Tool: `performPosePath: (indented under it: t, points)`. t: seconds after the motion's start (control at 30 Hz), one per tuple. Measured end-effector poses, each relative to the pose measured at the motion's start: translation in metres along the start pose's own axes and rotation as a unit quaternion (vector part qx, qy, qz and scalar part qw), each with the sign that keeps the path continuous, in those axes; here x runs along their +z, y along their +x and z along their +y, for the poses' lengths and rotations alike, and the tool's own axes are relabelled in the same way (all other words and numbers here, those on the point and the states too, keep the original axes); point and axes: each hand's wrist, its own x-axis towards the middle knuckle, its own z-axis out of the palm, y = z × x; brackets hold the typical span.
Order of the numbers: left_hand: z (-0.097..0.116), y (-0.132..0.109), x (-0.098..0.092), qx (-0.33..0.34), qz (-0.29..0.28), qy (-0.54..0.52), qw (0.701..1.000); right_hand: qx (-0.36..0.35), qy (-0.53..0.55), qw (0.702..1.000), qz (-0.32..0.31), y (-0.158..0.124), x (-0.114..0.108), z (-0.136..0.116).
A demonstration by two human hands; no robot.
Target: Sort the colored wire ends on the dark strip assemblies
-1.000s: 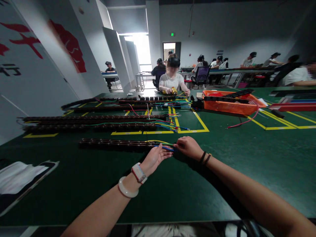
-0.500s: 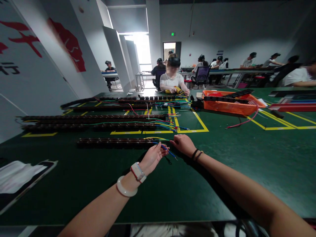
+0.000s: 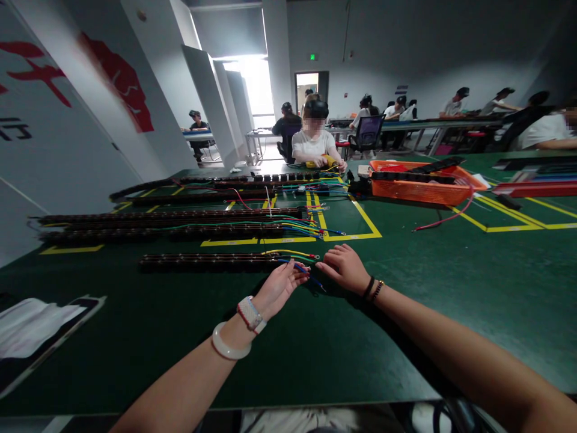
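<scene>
Nearby: long cable chains (image 3: 180, 231) beyond blue wire (image 3: 316, 281) | orange basket (image 3: 401, 192) farther right

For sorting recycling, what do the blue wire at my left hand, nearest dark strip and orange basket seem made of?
Blue wire: smooth, probably plastic-sheathed; its pale end suggests a metal tip. Nearest dark strip: perhaps plastic, dark and mostly dull; pale glints could be metal. Orange basket: likely satin plastic, judging by even colour.

Blue wire (image 3: 315, 281) in left hand (image 3: 280, 287): smooth plastic, shiny metal tip (image 3: 323, 290). Table (image 3: 288, 361) under hands: smooth, shiny. Orange basket (image 3: 401, 192) beyond right hand (image 3: 346, 269): plastic. Paper (image 3: 36, 328) left of left hand: wrinkly.
</scene>
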Motion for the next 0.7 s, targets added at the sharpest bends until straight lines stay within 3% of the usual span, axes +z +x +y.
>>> performPosePath:
  t: [0.17, 0.33, 0.5, 0.7]
  points:
    - [0.0, 0.0, 0.001, 0.0, 0.003, 0.0, 1.0, -0.079, -0.019, 0.996, -0.044, -0.007, -0.005, -0.015]
    - [-0.001, -0.001, 0.001, 0.007, -0.006, -0.007, 1.0, -0.067, -0.031, 0.996, -0.05, -0.006, 0.003, -0.021]
    - [0.003, -0.002, 0.003, -0.004, -0.018, -0.001, 1.0, -0.026, -0.042, 0.998, -0.048, -0.002, 0.005, -0.006]
    - [0.003, -0.006, 0.003, -0.056, -0.11, 0.178, 0.976, 0.01, -0.045, 0.997, -0.065, 0.0, 0.01, 0.003]
